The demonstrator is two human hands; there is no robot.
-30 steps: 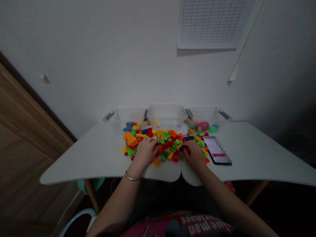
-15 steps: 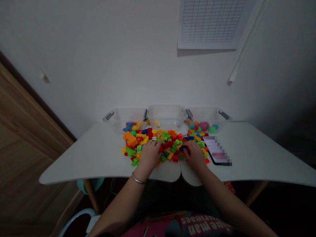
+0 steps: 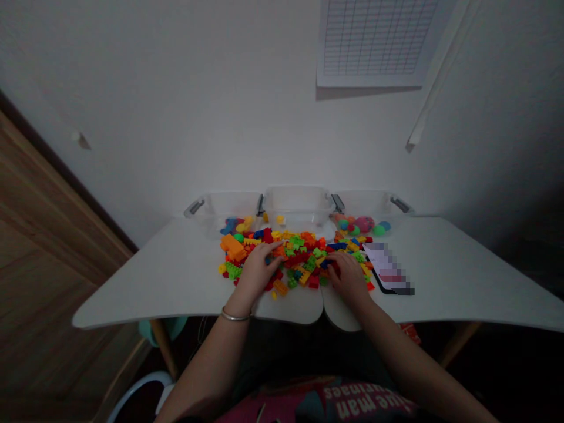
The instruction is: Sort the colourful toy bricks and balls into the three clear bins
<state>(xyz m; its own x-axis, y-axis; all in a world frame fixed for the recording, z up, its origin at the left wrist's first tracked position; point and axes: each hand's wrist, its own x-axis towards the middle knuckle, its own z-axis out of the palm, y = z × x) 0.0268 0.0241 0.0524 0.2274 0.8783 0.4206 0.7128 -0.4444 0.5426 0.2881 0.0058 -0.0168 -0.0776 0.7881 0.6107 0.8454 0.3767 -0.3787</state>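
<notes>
A heap of colourful toy building bricks (image 3: 297,257) lies spread on the white table, in red, yellow, green, orange and blue. Over its left part is my left hand (image 3: 256,269), thumb and fingers apart, with nothing seen between them. Its fingertips reach toward orange and red bricks. My right hand (image 3: 349,275) rests at the right side of the heap, its thumb and fingertips closed on a dark blue brick (image 3: 325,264). Just left of that hand lie a yellow brick (image 3: 304,276) and a red brick (image 3: 314,282). A large orange brick (image 3: 232,248) sits at the heap's left edge.
Three clear plastic boxes stand along the wall: the left box (image 3: 231,202) holds blue and yellow pieces, the middle box (image 3: 297,200) a few yellow ones, the right box (image 3: 363,201) coloured balls. A phone (image 3: 388,269) lies right of the heap on the table (image 3: 467,276).
My left hand has moved left and its thumb and fingers have spread, uncovering red and orange bricks. My right hand has stayed in place at the dark blue brick.
</notes>
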